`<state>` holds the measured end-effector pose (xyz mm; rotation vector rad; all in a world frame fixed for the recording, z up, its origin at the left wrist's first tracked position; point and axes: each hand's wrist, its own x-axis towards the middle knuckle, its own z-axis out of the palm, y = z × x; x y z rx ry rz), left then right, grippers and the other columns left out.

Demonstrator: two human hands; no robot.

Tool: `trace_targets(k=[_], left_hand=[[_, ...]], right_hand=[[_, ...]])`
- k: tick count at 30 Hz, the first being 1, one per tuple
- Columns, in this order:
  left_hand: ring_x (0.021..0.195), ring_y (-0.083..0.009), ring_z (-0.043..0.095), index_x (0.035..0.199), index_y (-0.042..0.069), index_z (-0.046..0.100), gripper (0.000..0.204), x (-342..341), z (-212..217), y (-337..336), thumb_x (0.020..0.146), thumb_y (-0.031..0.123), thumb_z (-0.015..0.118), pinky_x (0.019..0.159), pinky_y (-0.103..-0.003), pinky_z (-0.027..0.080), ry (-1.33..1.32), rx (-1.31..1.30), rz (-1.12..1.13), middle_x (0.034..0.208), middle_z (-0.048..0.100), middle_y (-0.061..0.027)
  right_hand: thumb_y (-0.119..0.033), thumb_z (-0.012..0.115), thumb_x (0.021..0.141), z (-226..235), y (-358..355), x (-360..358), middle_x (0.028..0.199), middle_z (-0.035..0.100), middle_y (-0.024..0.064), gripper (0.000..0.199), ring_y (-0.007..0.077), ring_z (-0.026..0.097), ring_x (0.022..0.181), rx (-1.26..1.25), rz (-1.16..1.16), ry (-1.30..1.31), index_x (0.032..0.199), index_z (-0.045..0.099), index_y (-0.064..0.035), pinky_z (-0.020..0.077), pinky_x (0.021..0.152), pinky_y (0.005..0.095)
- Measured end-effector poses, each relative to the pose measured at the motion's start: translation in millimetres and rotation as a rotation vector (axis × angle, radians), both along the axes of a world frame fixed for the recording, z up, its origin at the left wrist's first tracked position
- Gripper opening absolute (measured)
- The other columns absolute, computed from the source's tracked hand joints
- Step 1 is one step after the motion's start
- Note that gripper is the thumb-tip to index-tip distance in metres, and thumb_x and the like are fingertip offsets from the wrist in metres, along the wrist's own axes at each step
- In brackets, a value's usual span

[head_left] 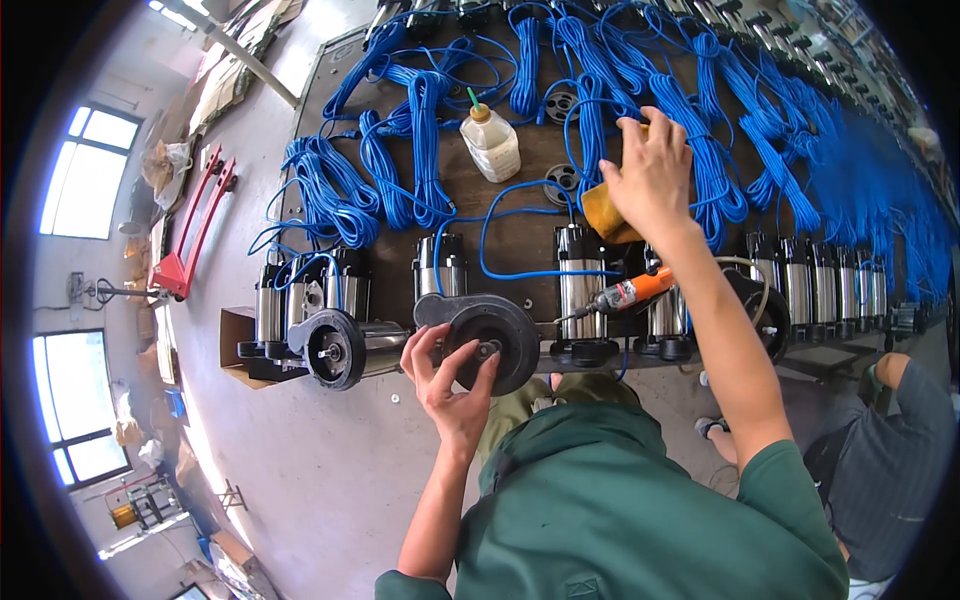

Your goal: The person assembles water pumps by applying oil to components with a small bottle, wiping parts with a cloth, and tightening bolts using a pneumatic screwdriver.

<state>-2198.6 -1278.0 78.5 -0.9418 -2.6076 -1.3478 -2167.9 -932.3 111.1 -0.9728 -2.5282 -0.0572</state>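
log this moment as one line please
left hand: fingertips at centre of black disc | right hand: at yellow object | orange tool: by steel cylinder

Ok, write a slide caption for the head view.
Left hand on a round black disc, right hand at a yellow object, amid metal cylinders and coiled blue cables.

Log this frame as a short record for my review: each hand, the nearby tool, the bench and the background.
Left hand: thumb and a finger at the center of a black disc
Right hand: on a yellow-orange object, kind and grip unclear
Tool: orange power tool, beside the right forearm
Bench: blue cable bundles, steel cylinders, white bottle with green tip
Background: red hand truck at left, another person at right
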Motion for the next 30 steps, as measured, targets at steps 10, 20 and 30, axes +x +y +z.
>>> trace_targets(k=[10,20,30], left_hand=[[0.150,-0.0422,0.026,0.092,0.013,0.085,0.026,-7.2,22.3,7.1,0.066,0.012,0.091,0.121,-0.050,0.029,-0.071,-0.230,0.022,0.157,0.047,-0.0147],[0.158,-0.0433,0.016,0.091,0.011,0.086,0.028,-22.3,24.1,4.4,0.065,0.014,0.093,0.126,-0.052,0.024,-0.202,-0.241,-0.057,0.169,0.033,-0.0170],[0.158,-0.0435,0.016,0.086,0.010,0.085,0.025,-34.3,29.1,10.1,0.062,0.013,0.092,0.126,-0.052,0.020,-0.206,-0.340,-0.133,0.169,0.032,-0.0177]], right_hand=[[-0.040,0.082,0.084,-87.4,-10.4,-97.0,0.137,0.054,0.0246,0.073,0.0400,0.051,0.130,-0.413,0.124,-0.084,0.134,0.050,0.0033,0.0461,0.108,0.0489],[-0.054,0.088,0.073,-154.2,-31.7,-141.5,0.132,0.058,0.0236,0.096,0.0393,0.058,0.125,-0.466,0.077,0.217,0.138,0.044,0.0019,0.0499,0.105,0.0500],[-0.057,0.092,0.069,-168.0,-46.2,-171.8,0.137,0.049,0.0218,0.107,0.0362,0.052,0.128,-0.357,-0.161,0.323,0.139,0.038,0.0038,0.0450,0.111,0.0464]])
